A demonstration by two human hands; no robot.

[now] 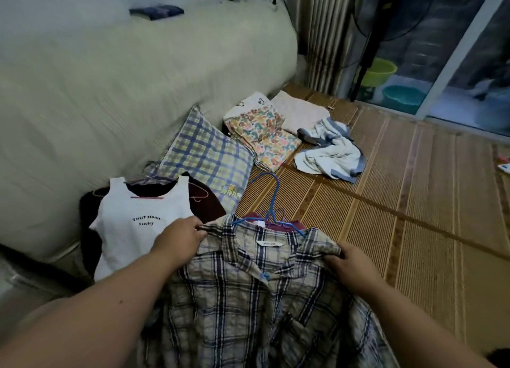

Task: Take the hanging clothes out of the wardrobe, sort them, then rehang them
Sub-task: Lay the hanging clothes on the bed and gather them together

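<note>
You're in a home, in a lived-in room.
Woven mat (386, 202) across the floor, plaid pillow (204, 152) against cream-covered furniture (110, 91), clothes on hangers (138, 221) laid beside it, folded cloths (265, 130) further along, a curtain (323, 36), a standing fan (386, 14), and plastic basins (380, 69) beyond your sliding glass door (456, 56).
</note>
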